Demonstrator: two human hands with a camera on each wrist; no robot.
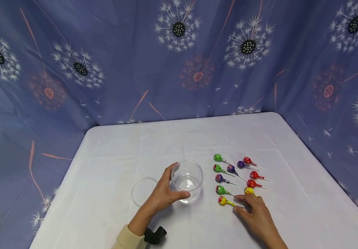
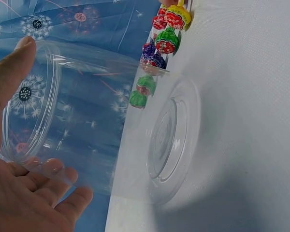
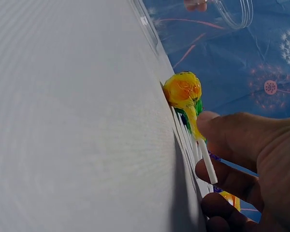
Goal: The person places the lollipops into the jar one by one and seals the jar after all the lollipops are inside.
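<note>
In the head view, my left hand (image 1: 163, 193) grips a clear plastic jar (image 1: 187, 176) near the middle of the table, thumb on the near side and fingers behind. The left wrist view shows the jar's rim (image 2: 48, 104) between thumb and fingers, and its round base (image 2: 169, 140). My right hand (image 1: 256, 214) is at the stick of the nearest yellow lollipop (image 1: 222, 200). In the right wrist view, thumb and index finger lie apart around this lollipop's white stick (image 3: 209, 162). Any firm hold on it does not show.
Several wrapped lollipops lie right of the jar: green (image 1: 217, 157), purple (image 1: 240, 164), red (image 1: 251, 183), and another yellow one (image 1: 249, 190) beside my right hand. A clear round lid (image 1: 133, 193) lies left of the jar. A black object (image 1: 155, 236) is at my left wrist.
</note>
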